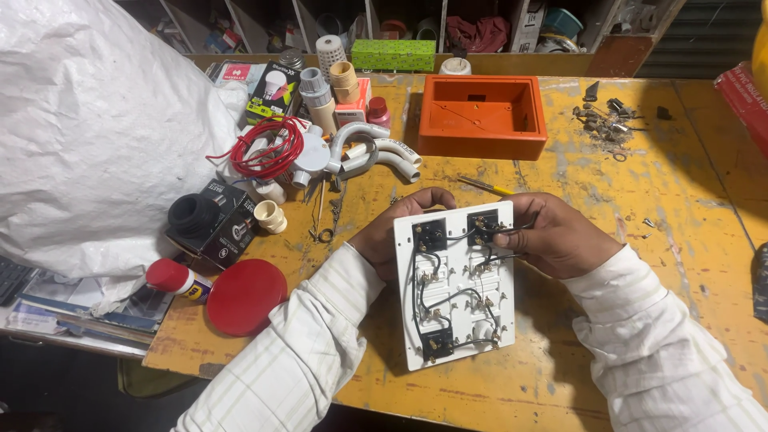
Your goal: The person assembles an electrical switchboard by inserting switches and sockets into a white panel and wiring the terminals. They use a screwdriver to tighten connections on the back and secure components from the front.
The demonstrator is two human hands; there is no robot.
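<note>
White switch plate [456, 288], wiring side up: left hand [400, 232] is gripping its edge to steady it, right hand [552, 236] is pinching a black wire [520, 228]

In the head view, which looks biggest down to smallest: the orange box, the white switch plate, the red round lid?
1. White switch plate, though it is held nearer the camera.
2. Orange box.
3. Red round lid.

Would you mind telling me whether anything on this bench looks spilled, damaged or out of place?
Nothing looks damaged. The oddest spot is a scatter of small metal scraps lying loose on the yellow table right of the orange box. Both hands, left hand and right hand, hold the white switch plate back-side up.
</note>
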